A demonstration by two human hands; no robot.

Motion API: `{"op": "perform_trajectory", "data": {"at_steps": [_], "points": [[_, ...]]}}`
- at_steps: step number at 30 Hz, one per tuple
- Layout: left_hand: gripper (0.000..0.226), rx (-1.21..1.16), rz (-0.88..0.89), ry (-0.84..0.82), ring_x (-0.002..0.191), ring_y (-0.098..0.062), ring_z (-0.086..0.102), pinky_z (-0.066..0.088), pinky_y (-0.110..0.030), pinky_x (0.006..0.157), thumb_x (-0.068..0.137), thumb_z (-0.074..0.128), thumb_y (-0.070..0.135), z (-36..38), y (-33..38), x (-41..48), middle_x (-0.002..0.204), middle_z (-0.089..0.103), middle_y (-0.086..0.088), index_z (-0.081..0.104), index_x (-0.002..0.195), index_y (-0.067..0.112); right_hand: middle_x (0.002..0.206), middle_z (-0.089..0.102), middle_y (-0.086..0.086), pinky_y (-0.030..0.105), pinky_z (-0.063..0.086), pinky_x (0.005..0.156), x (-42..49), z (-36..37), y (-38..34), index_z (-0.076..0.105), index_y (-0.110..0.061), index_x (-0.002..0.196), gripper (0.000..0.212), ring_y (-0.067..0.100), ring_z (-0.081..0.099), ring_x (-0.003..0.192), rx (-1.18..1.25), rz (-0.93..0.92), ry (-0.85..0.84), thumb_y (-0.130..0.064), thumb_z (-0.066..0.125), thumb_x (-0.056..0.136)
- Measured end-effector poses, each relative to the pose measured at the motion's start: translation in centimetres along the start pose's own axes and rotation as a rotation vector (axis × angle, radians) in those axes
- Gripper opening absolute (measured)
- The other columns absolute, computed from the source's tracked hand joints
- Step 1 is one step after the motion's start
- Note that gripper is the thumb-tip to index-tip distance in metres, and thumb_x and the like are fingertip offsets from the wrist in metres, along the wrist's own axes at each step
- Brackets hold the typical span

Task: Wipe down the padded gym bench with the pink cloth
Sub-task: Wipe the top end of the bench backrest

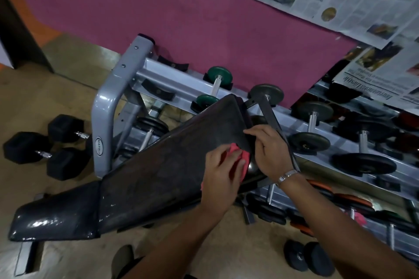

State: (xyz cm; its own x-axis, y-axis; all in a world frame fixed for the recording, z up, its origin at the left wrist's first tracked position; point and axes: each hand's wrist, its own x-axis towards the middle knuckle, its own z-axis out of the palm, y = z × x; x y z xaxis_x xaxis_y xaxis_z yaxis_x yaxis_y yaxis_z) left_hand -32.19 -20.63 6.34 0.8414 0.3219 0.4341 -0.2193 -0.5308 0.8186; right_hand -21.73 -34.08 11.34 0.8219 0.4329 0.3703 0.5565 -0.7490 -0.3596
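Much of the bench (172, 158) seemed left to wipe: the left grip (221, 172) clutched the pink cloth (246, 161) on its raised back, while the right grip (268, 149) clasped the edge.

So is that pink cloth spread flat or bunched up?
Bunched: pink cloth bulges in folds between the left hand's fingers on the black padded bench.
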Motion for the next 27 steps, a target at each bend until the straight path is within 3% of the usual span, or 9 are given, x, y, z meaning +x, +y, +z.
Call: {"op": "perform_trajectory", "data": {"at_steps": [3,5,7,11,15,18,22,27], "points": [[0.040,0.013,-0.006,-0.106,0.119,-0.016,0.050,0.043,-0.022,0.103,0.102,0.059,0.034,-0.1,1.0,-0.8,0.134,0.054,-0.006,0.064,0.135,0.011,0.116,0.068,0.003,0.033,0.054,0.090,0.2,-0.1,-0.1,0.074,-0.014,0.116,0.044,0.023,0.065,0.105,-0.027,0.002,-0.008,-0.014,0.035,0.096],[0.043,-0.004,-0.012,-0.152,0.120,-0.015,0.053,0.046,-0.026,0.103,0.103,0.056,0.036,-0.6,0.5,-1.6,0.134,0.053,-0.005,0.061,0.139,0.013,0.117,0.067,0.003,0.036,0.054,0.094,0.0,0.1,-0.1,0.074,-0.014,0.116,0.044,0.024,0.065,0.107,-0.023,0.012,-0.002,-0.013,0.035,0.096],[0.039,-0.017,-0.052,-0.128,0.114,-0.013,0.057,0.051,-0.029,0.098,0.103,0.058,0.033,-0.8,-0.1,-1.2,0.130,0.053,-0.002,0.063,0.135,0.012,0.118,0.067,0.004,0.037,0.053,0.095,-0.1,0.3,-0.1,0.074,-0.013,0.116,0.044,0.025,0.065,0.108,-0.016,0.015,0.007,-0.013,0.034,0.097],[0.025,-0.103,-0.112,-0.076,0.099,-0.003,0.058,0.051,-0.017,0.088,0.101,0.062,0.024,0.2,2.5,1.0,0.119,0.052,0.005,0.067,0.123,0.014,0.117,0.068,0.003,0.035,0.052,0.094,0.2,0.3,-0.2,0.075,-0.014,0.113,0.045,0.023,0.065,0.107,-0.007,0.044,0.017,-0.013,0.034,0.094],[0.017,-0.116,-0.083,-0.079,0.094,-0.004,0.062,0.051,-0.016,0.086,0.099,0.067,0.020,-0.2,1.4,-0.3,0.110,0.062,0.004,0.069,0.114,0.015,0.115,0.070,0.003,0.018,0.043,0.100,-0.3,0.2,-0.3,0.075,-0.013,0.111,0.045,0.018,0.064,0.108,0.007,0.069,0.043,-0.011,0.034,0.091],[0.016,-0.122,-0.179,0.012,0.092,-0.001,0.061,0.050,-0.013,0.085,0.095,0.073,0.017,-0.2,0.4,0.0,0.106,0.064,0.004,0.073,0.111,0.015,0.112,0.071,0.003,0.010,0.038,0.099,-0.2,0.2,-0.3,0.075,-0.011,0.109,0.044,0.014,0.063,0.105,0.013,0.077,0.053,-0.009,0.036,0.090],[0.022,-0.164,-0.188,0.088,0.093,-0.004,0.064,0.054,-0.018,0.087,0.092,0.073,0.008,1.6,1.7,2.8,0.106,0.065,0.001,0.076,0.113,0.014,0.110,0.072,0.005,0.012,0.039,0.096,-0.1,0.4,-0.4,0.074,-0.010,0.109,0.043,0.014,0.062,0.103,0.014,0.104,0.072,-0.009,0.036,0.089],[0.027,-0.132,-0.090,0.006,0.100,-0.004,0.061,0.053,-0.020,0.089,0.099,0.067,0.021,0.7,1.4,-0.3,0.115,0.059,0.001,0.072,0.124,0.013,0.113,0.071,0.006,0.014,0.039,0.098,-0.5,0.7,-0.1,0.074,-0.009,0.111,0.045,0.015,0.062,0.107,0.020,0.118,0.084,-0.010,0.034,0.089]]}}
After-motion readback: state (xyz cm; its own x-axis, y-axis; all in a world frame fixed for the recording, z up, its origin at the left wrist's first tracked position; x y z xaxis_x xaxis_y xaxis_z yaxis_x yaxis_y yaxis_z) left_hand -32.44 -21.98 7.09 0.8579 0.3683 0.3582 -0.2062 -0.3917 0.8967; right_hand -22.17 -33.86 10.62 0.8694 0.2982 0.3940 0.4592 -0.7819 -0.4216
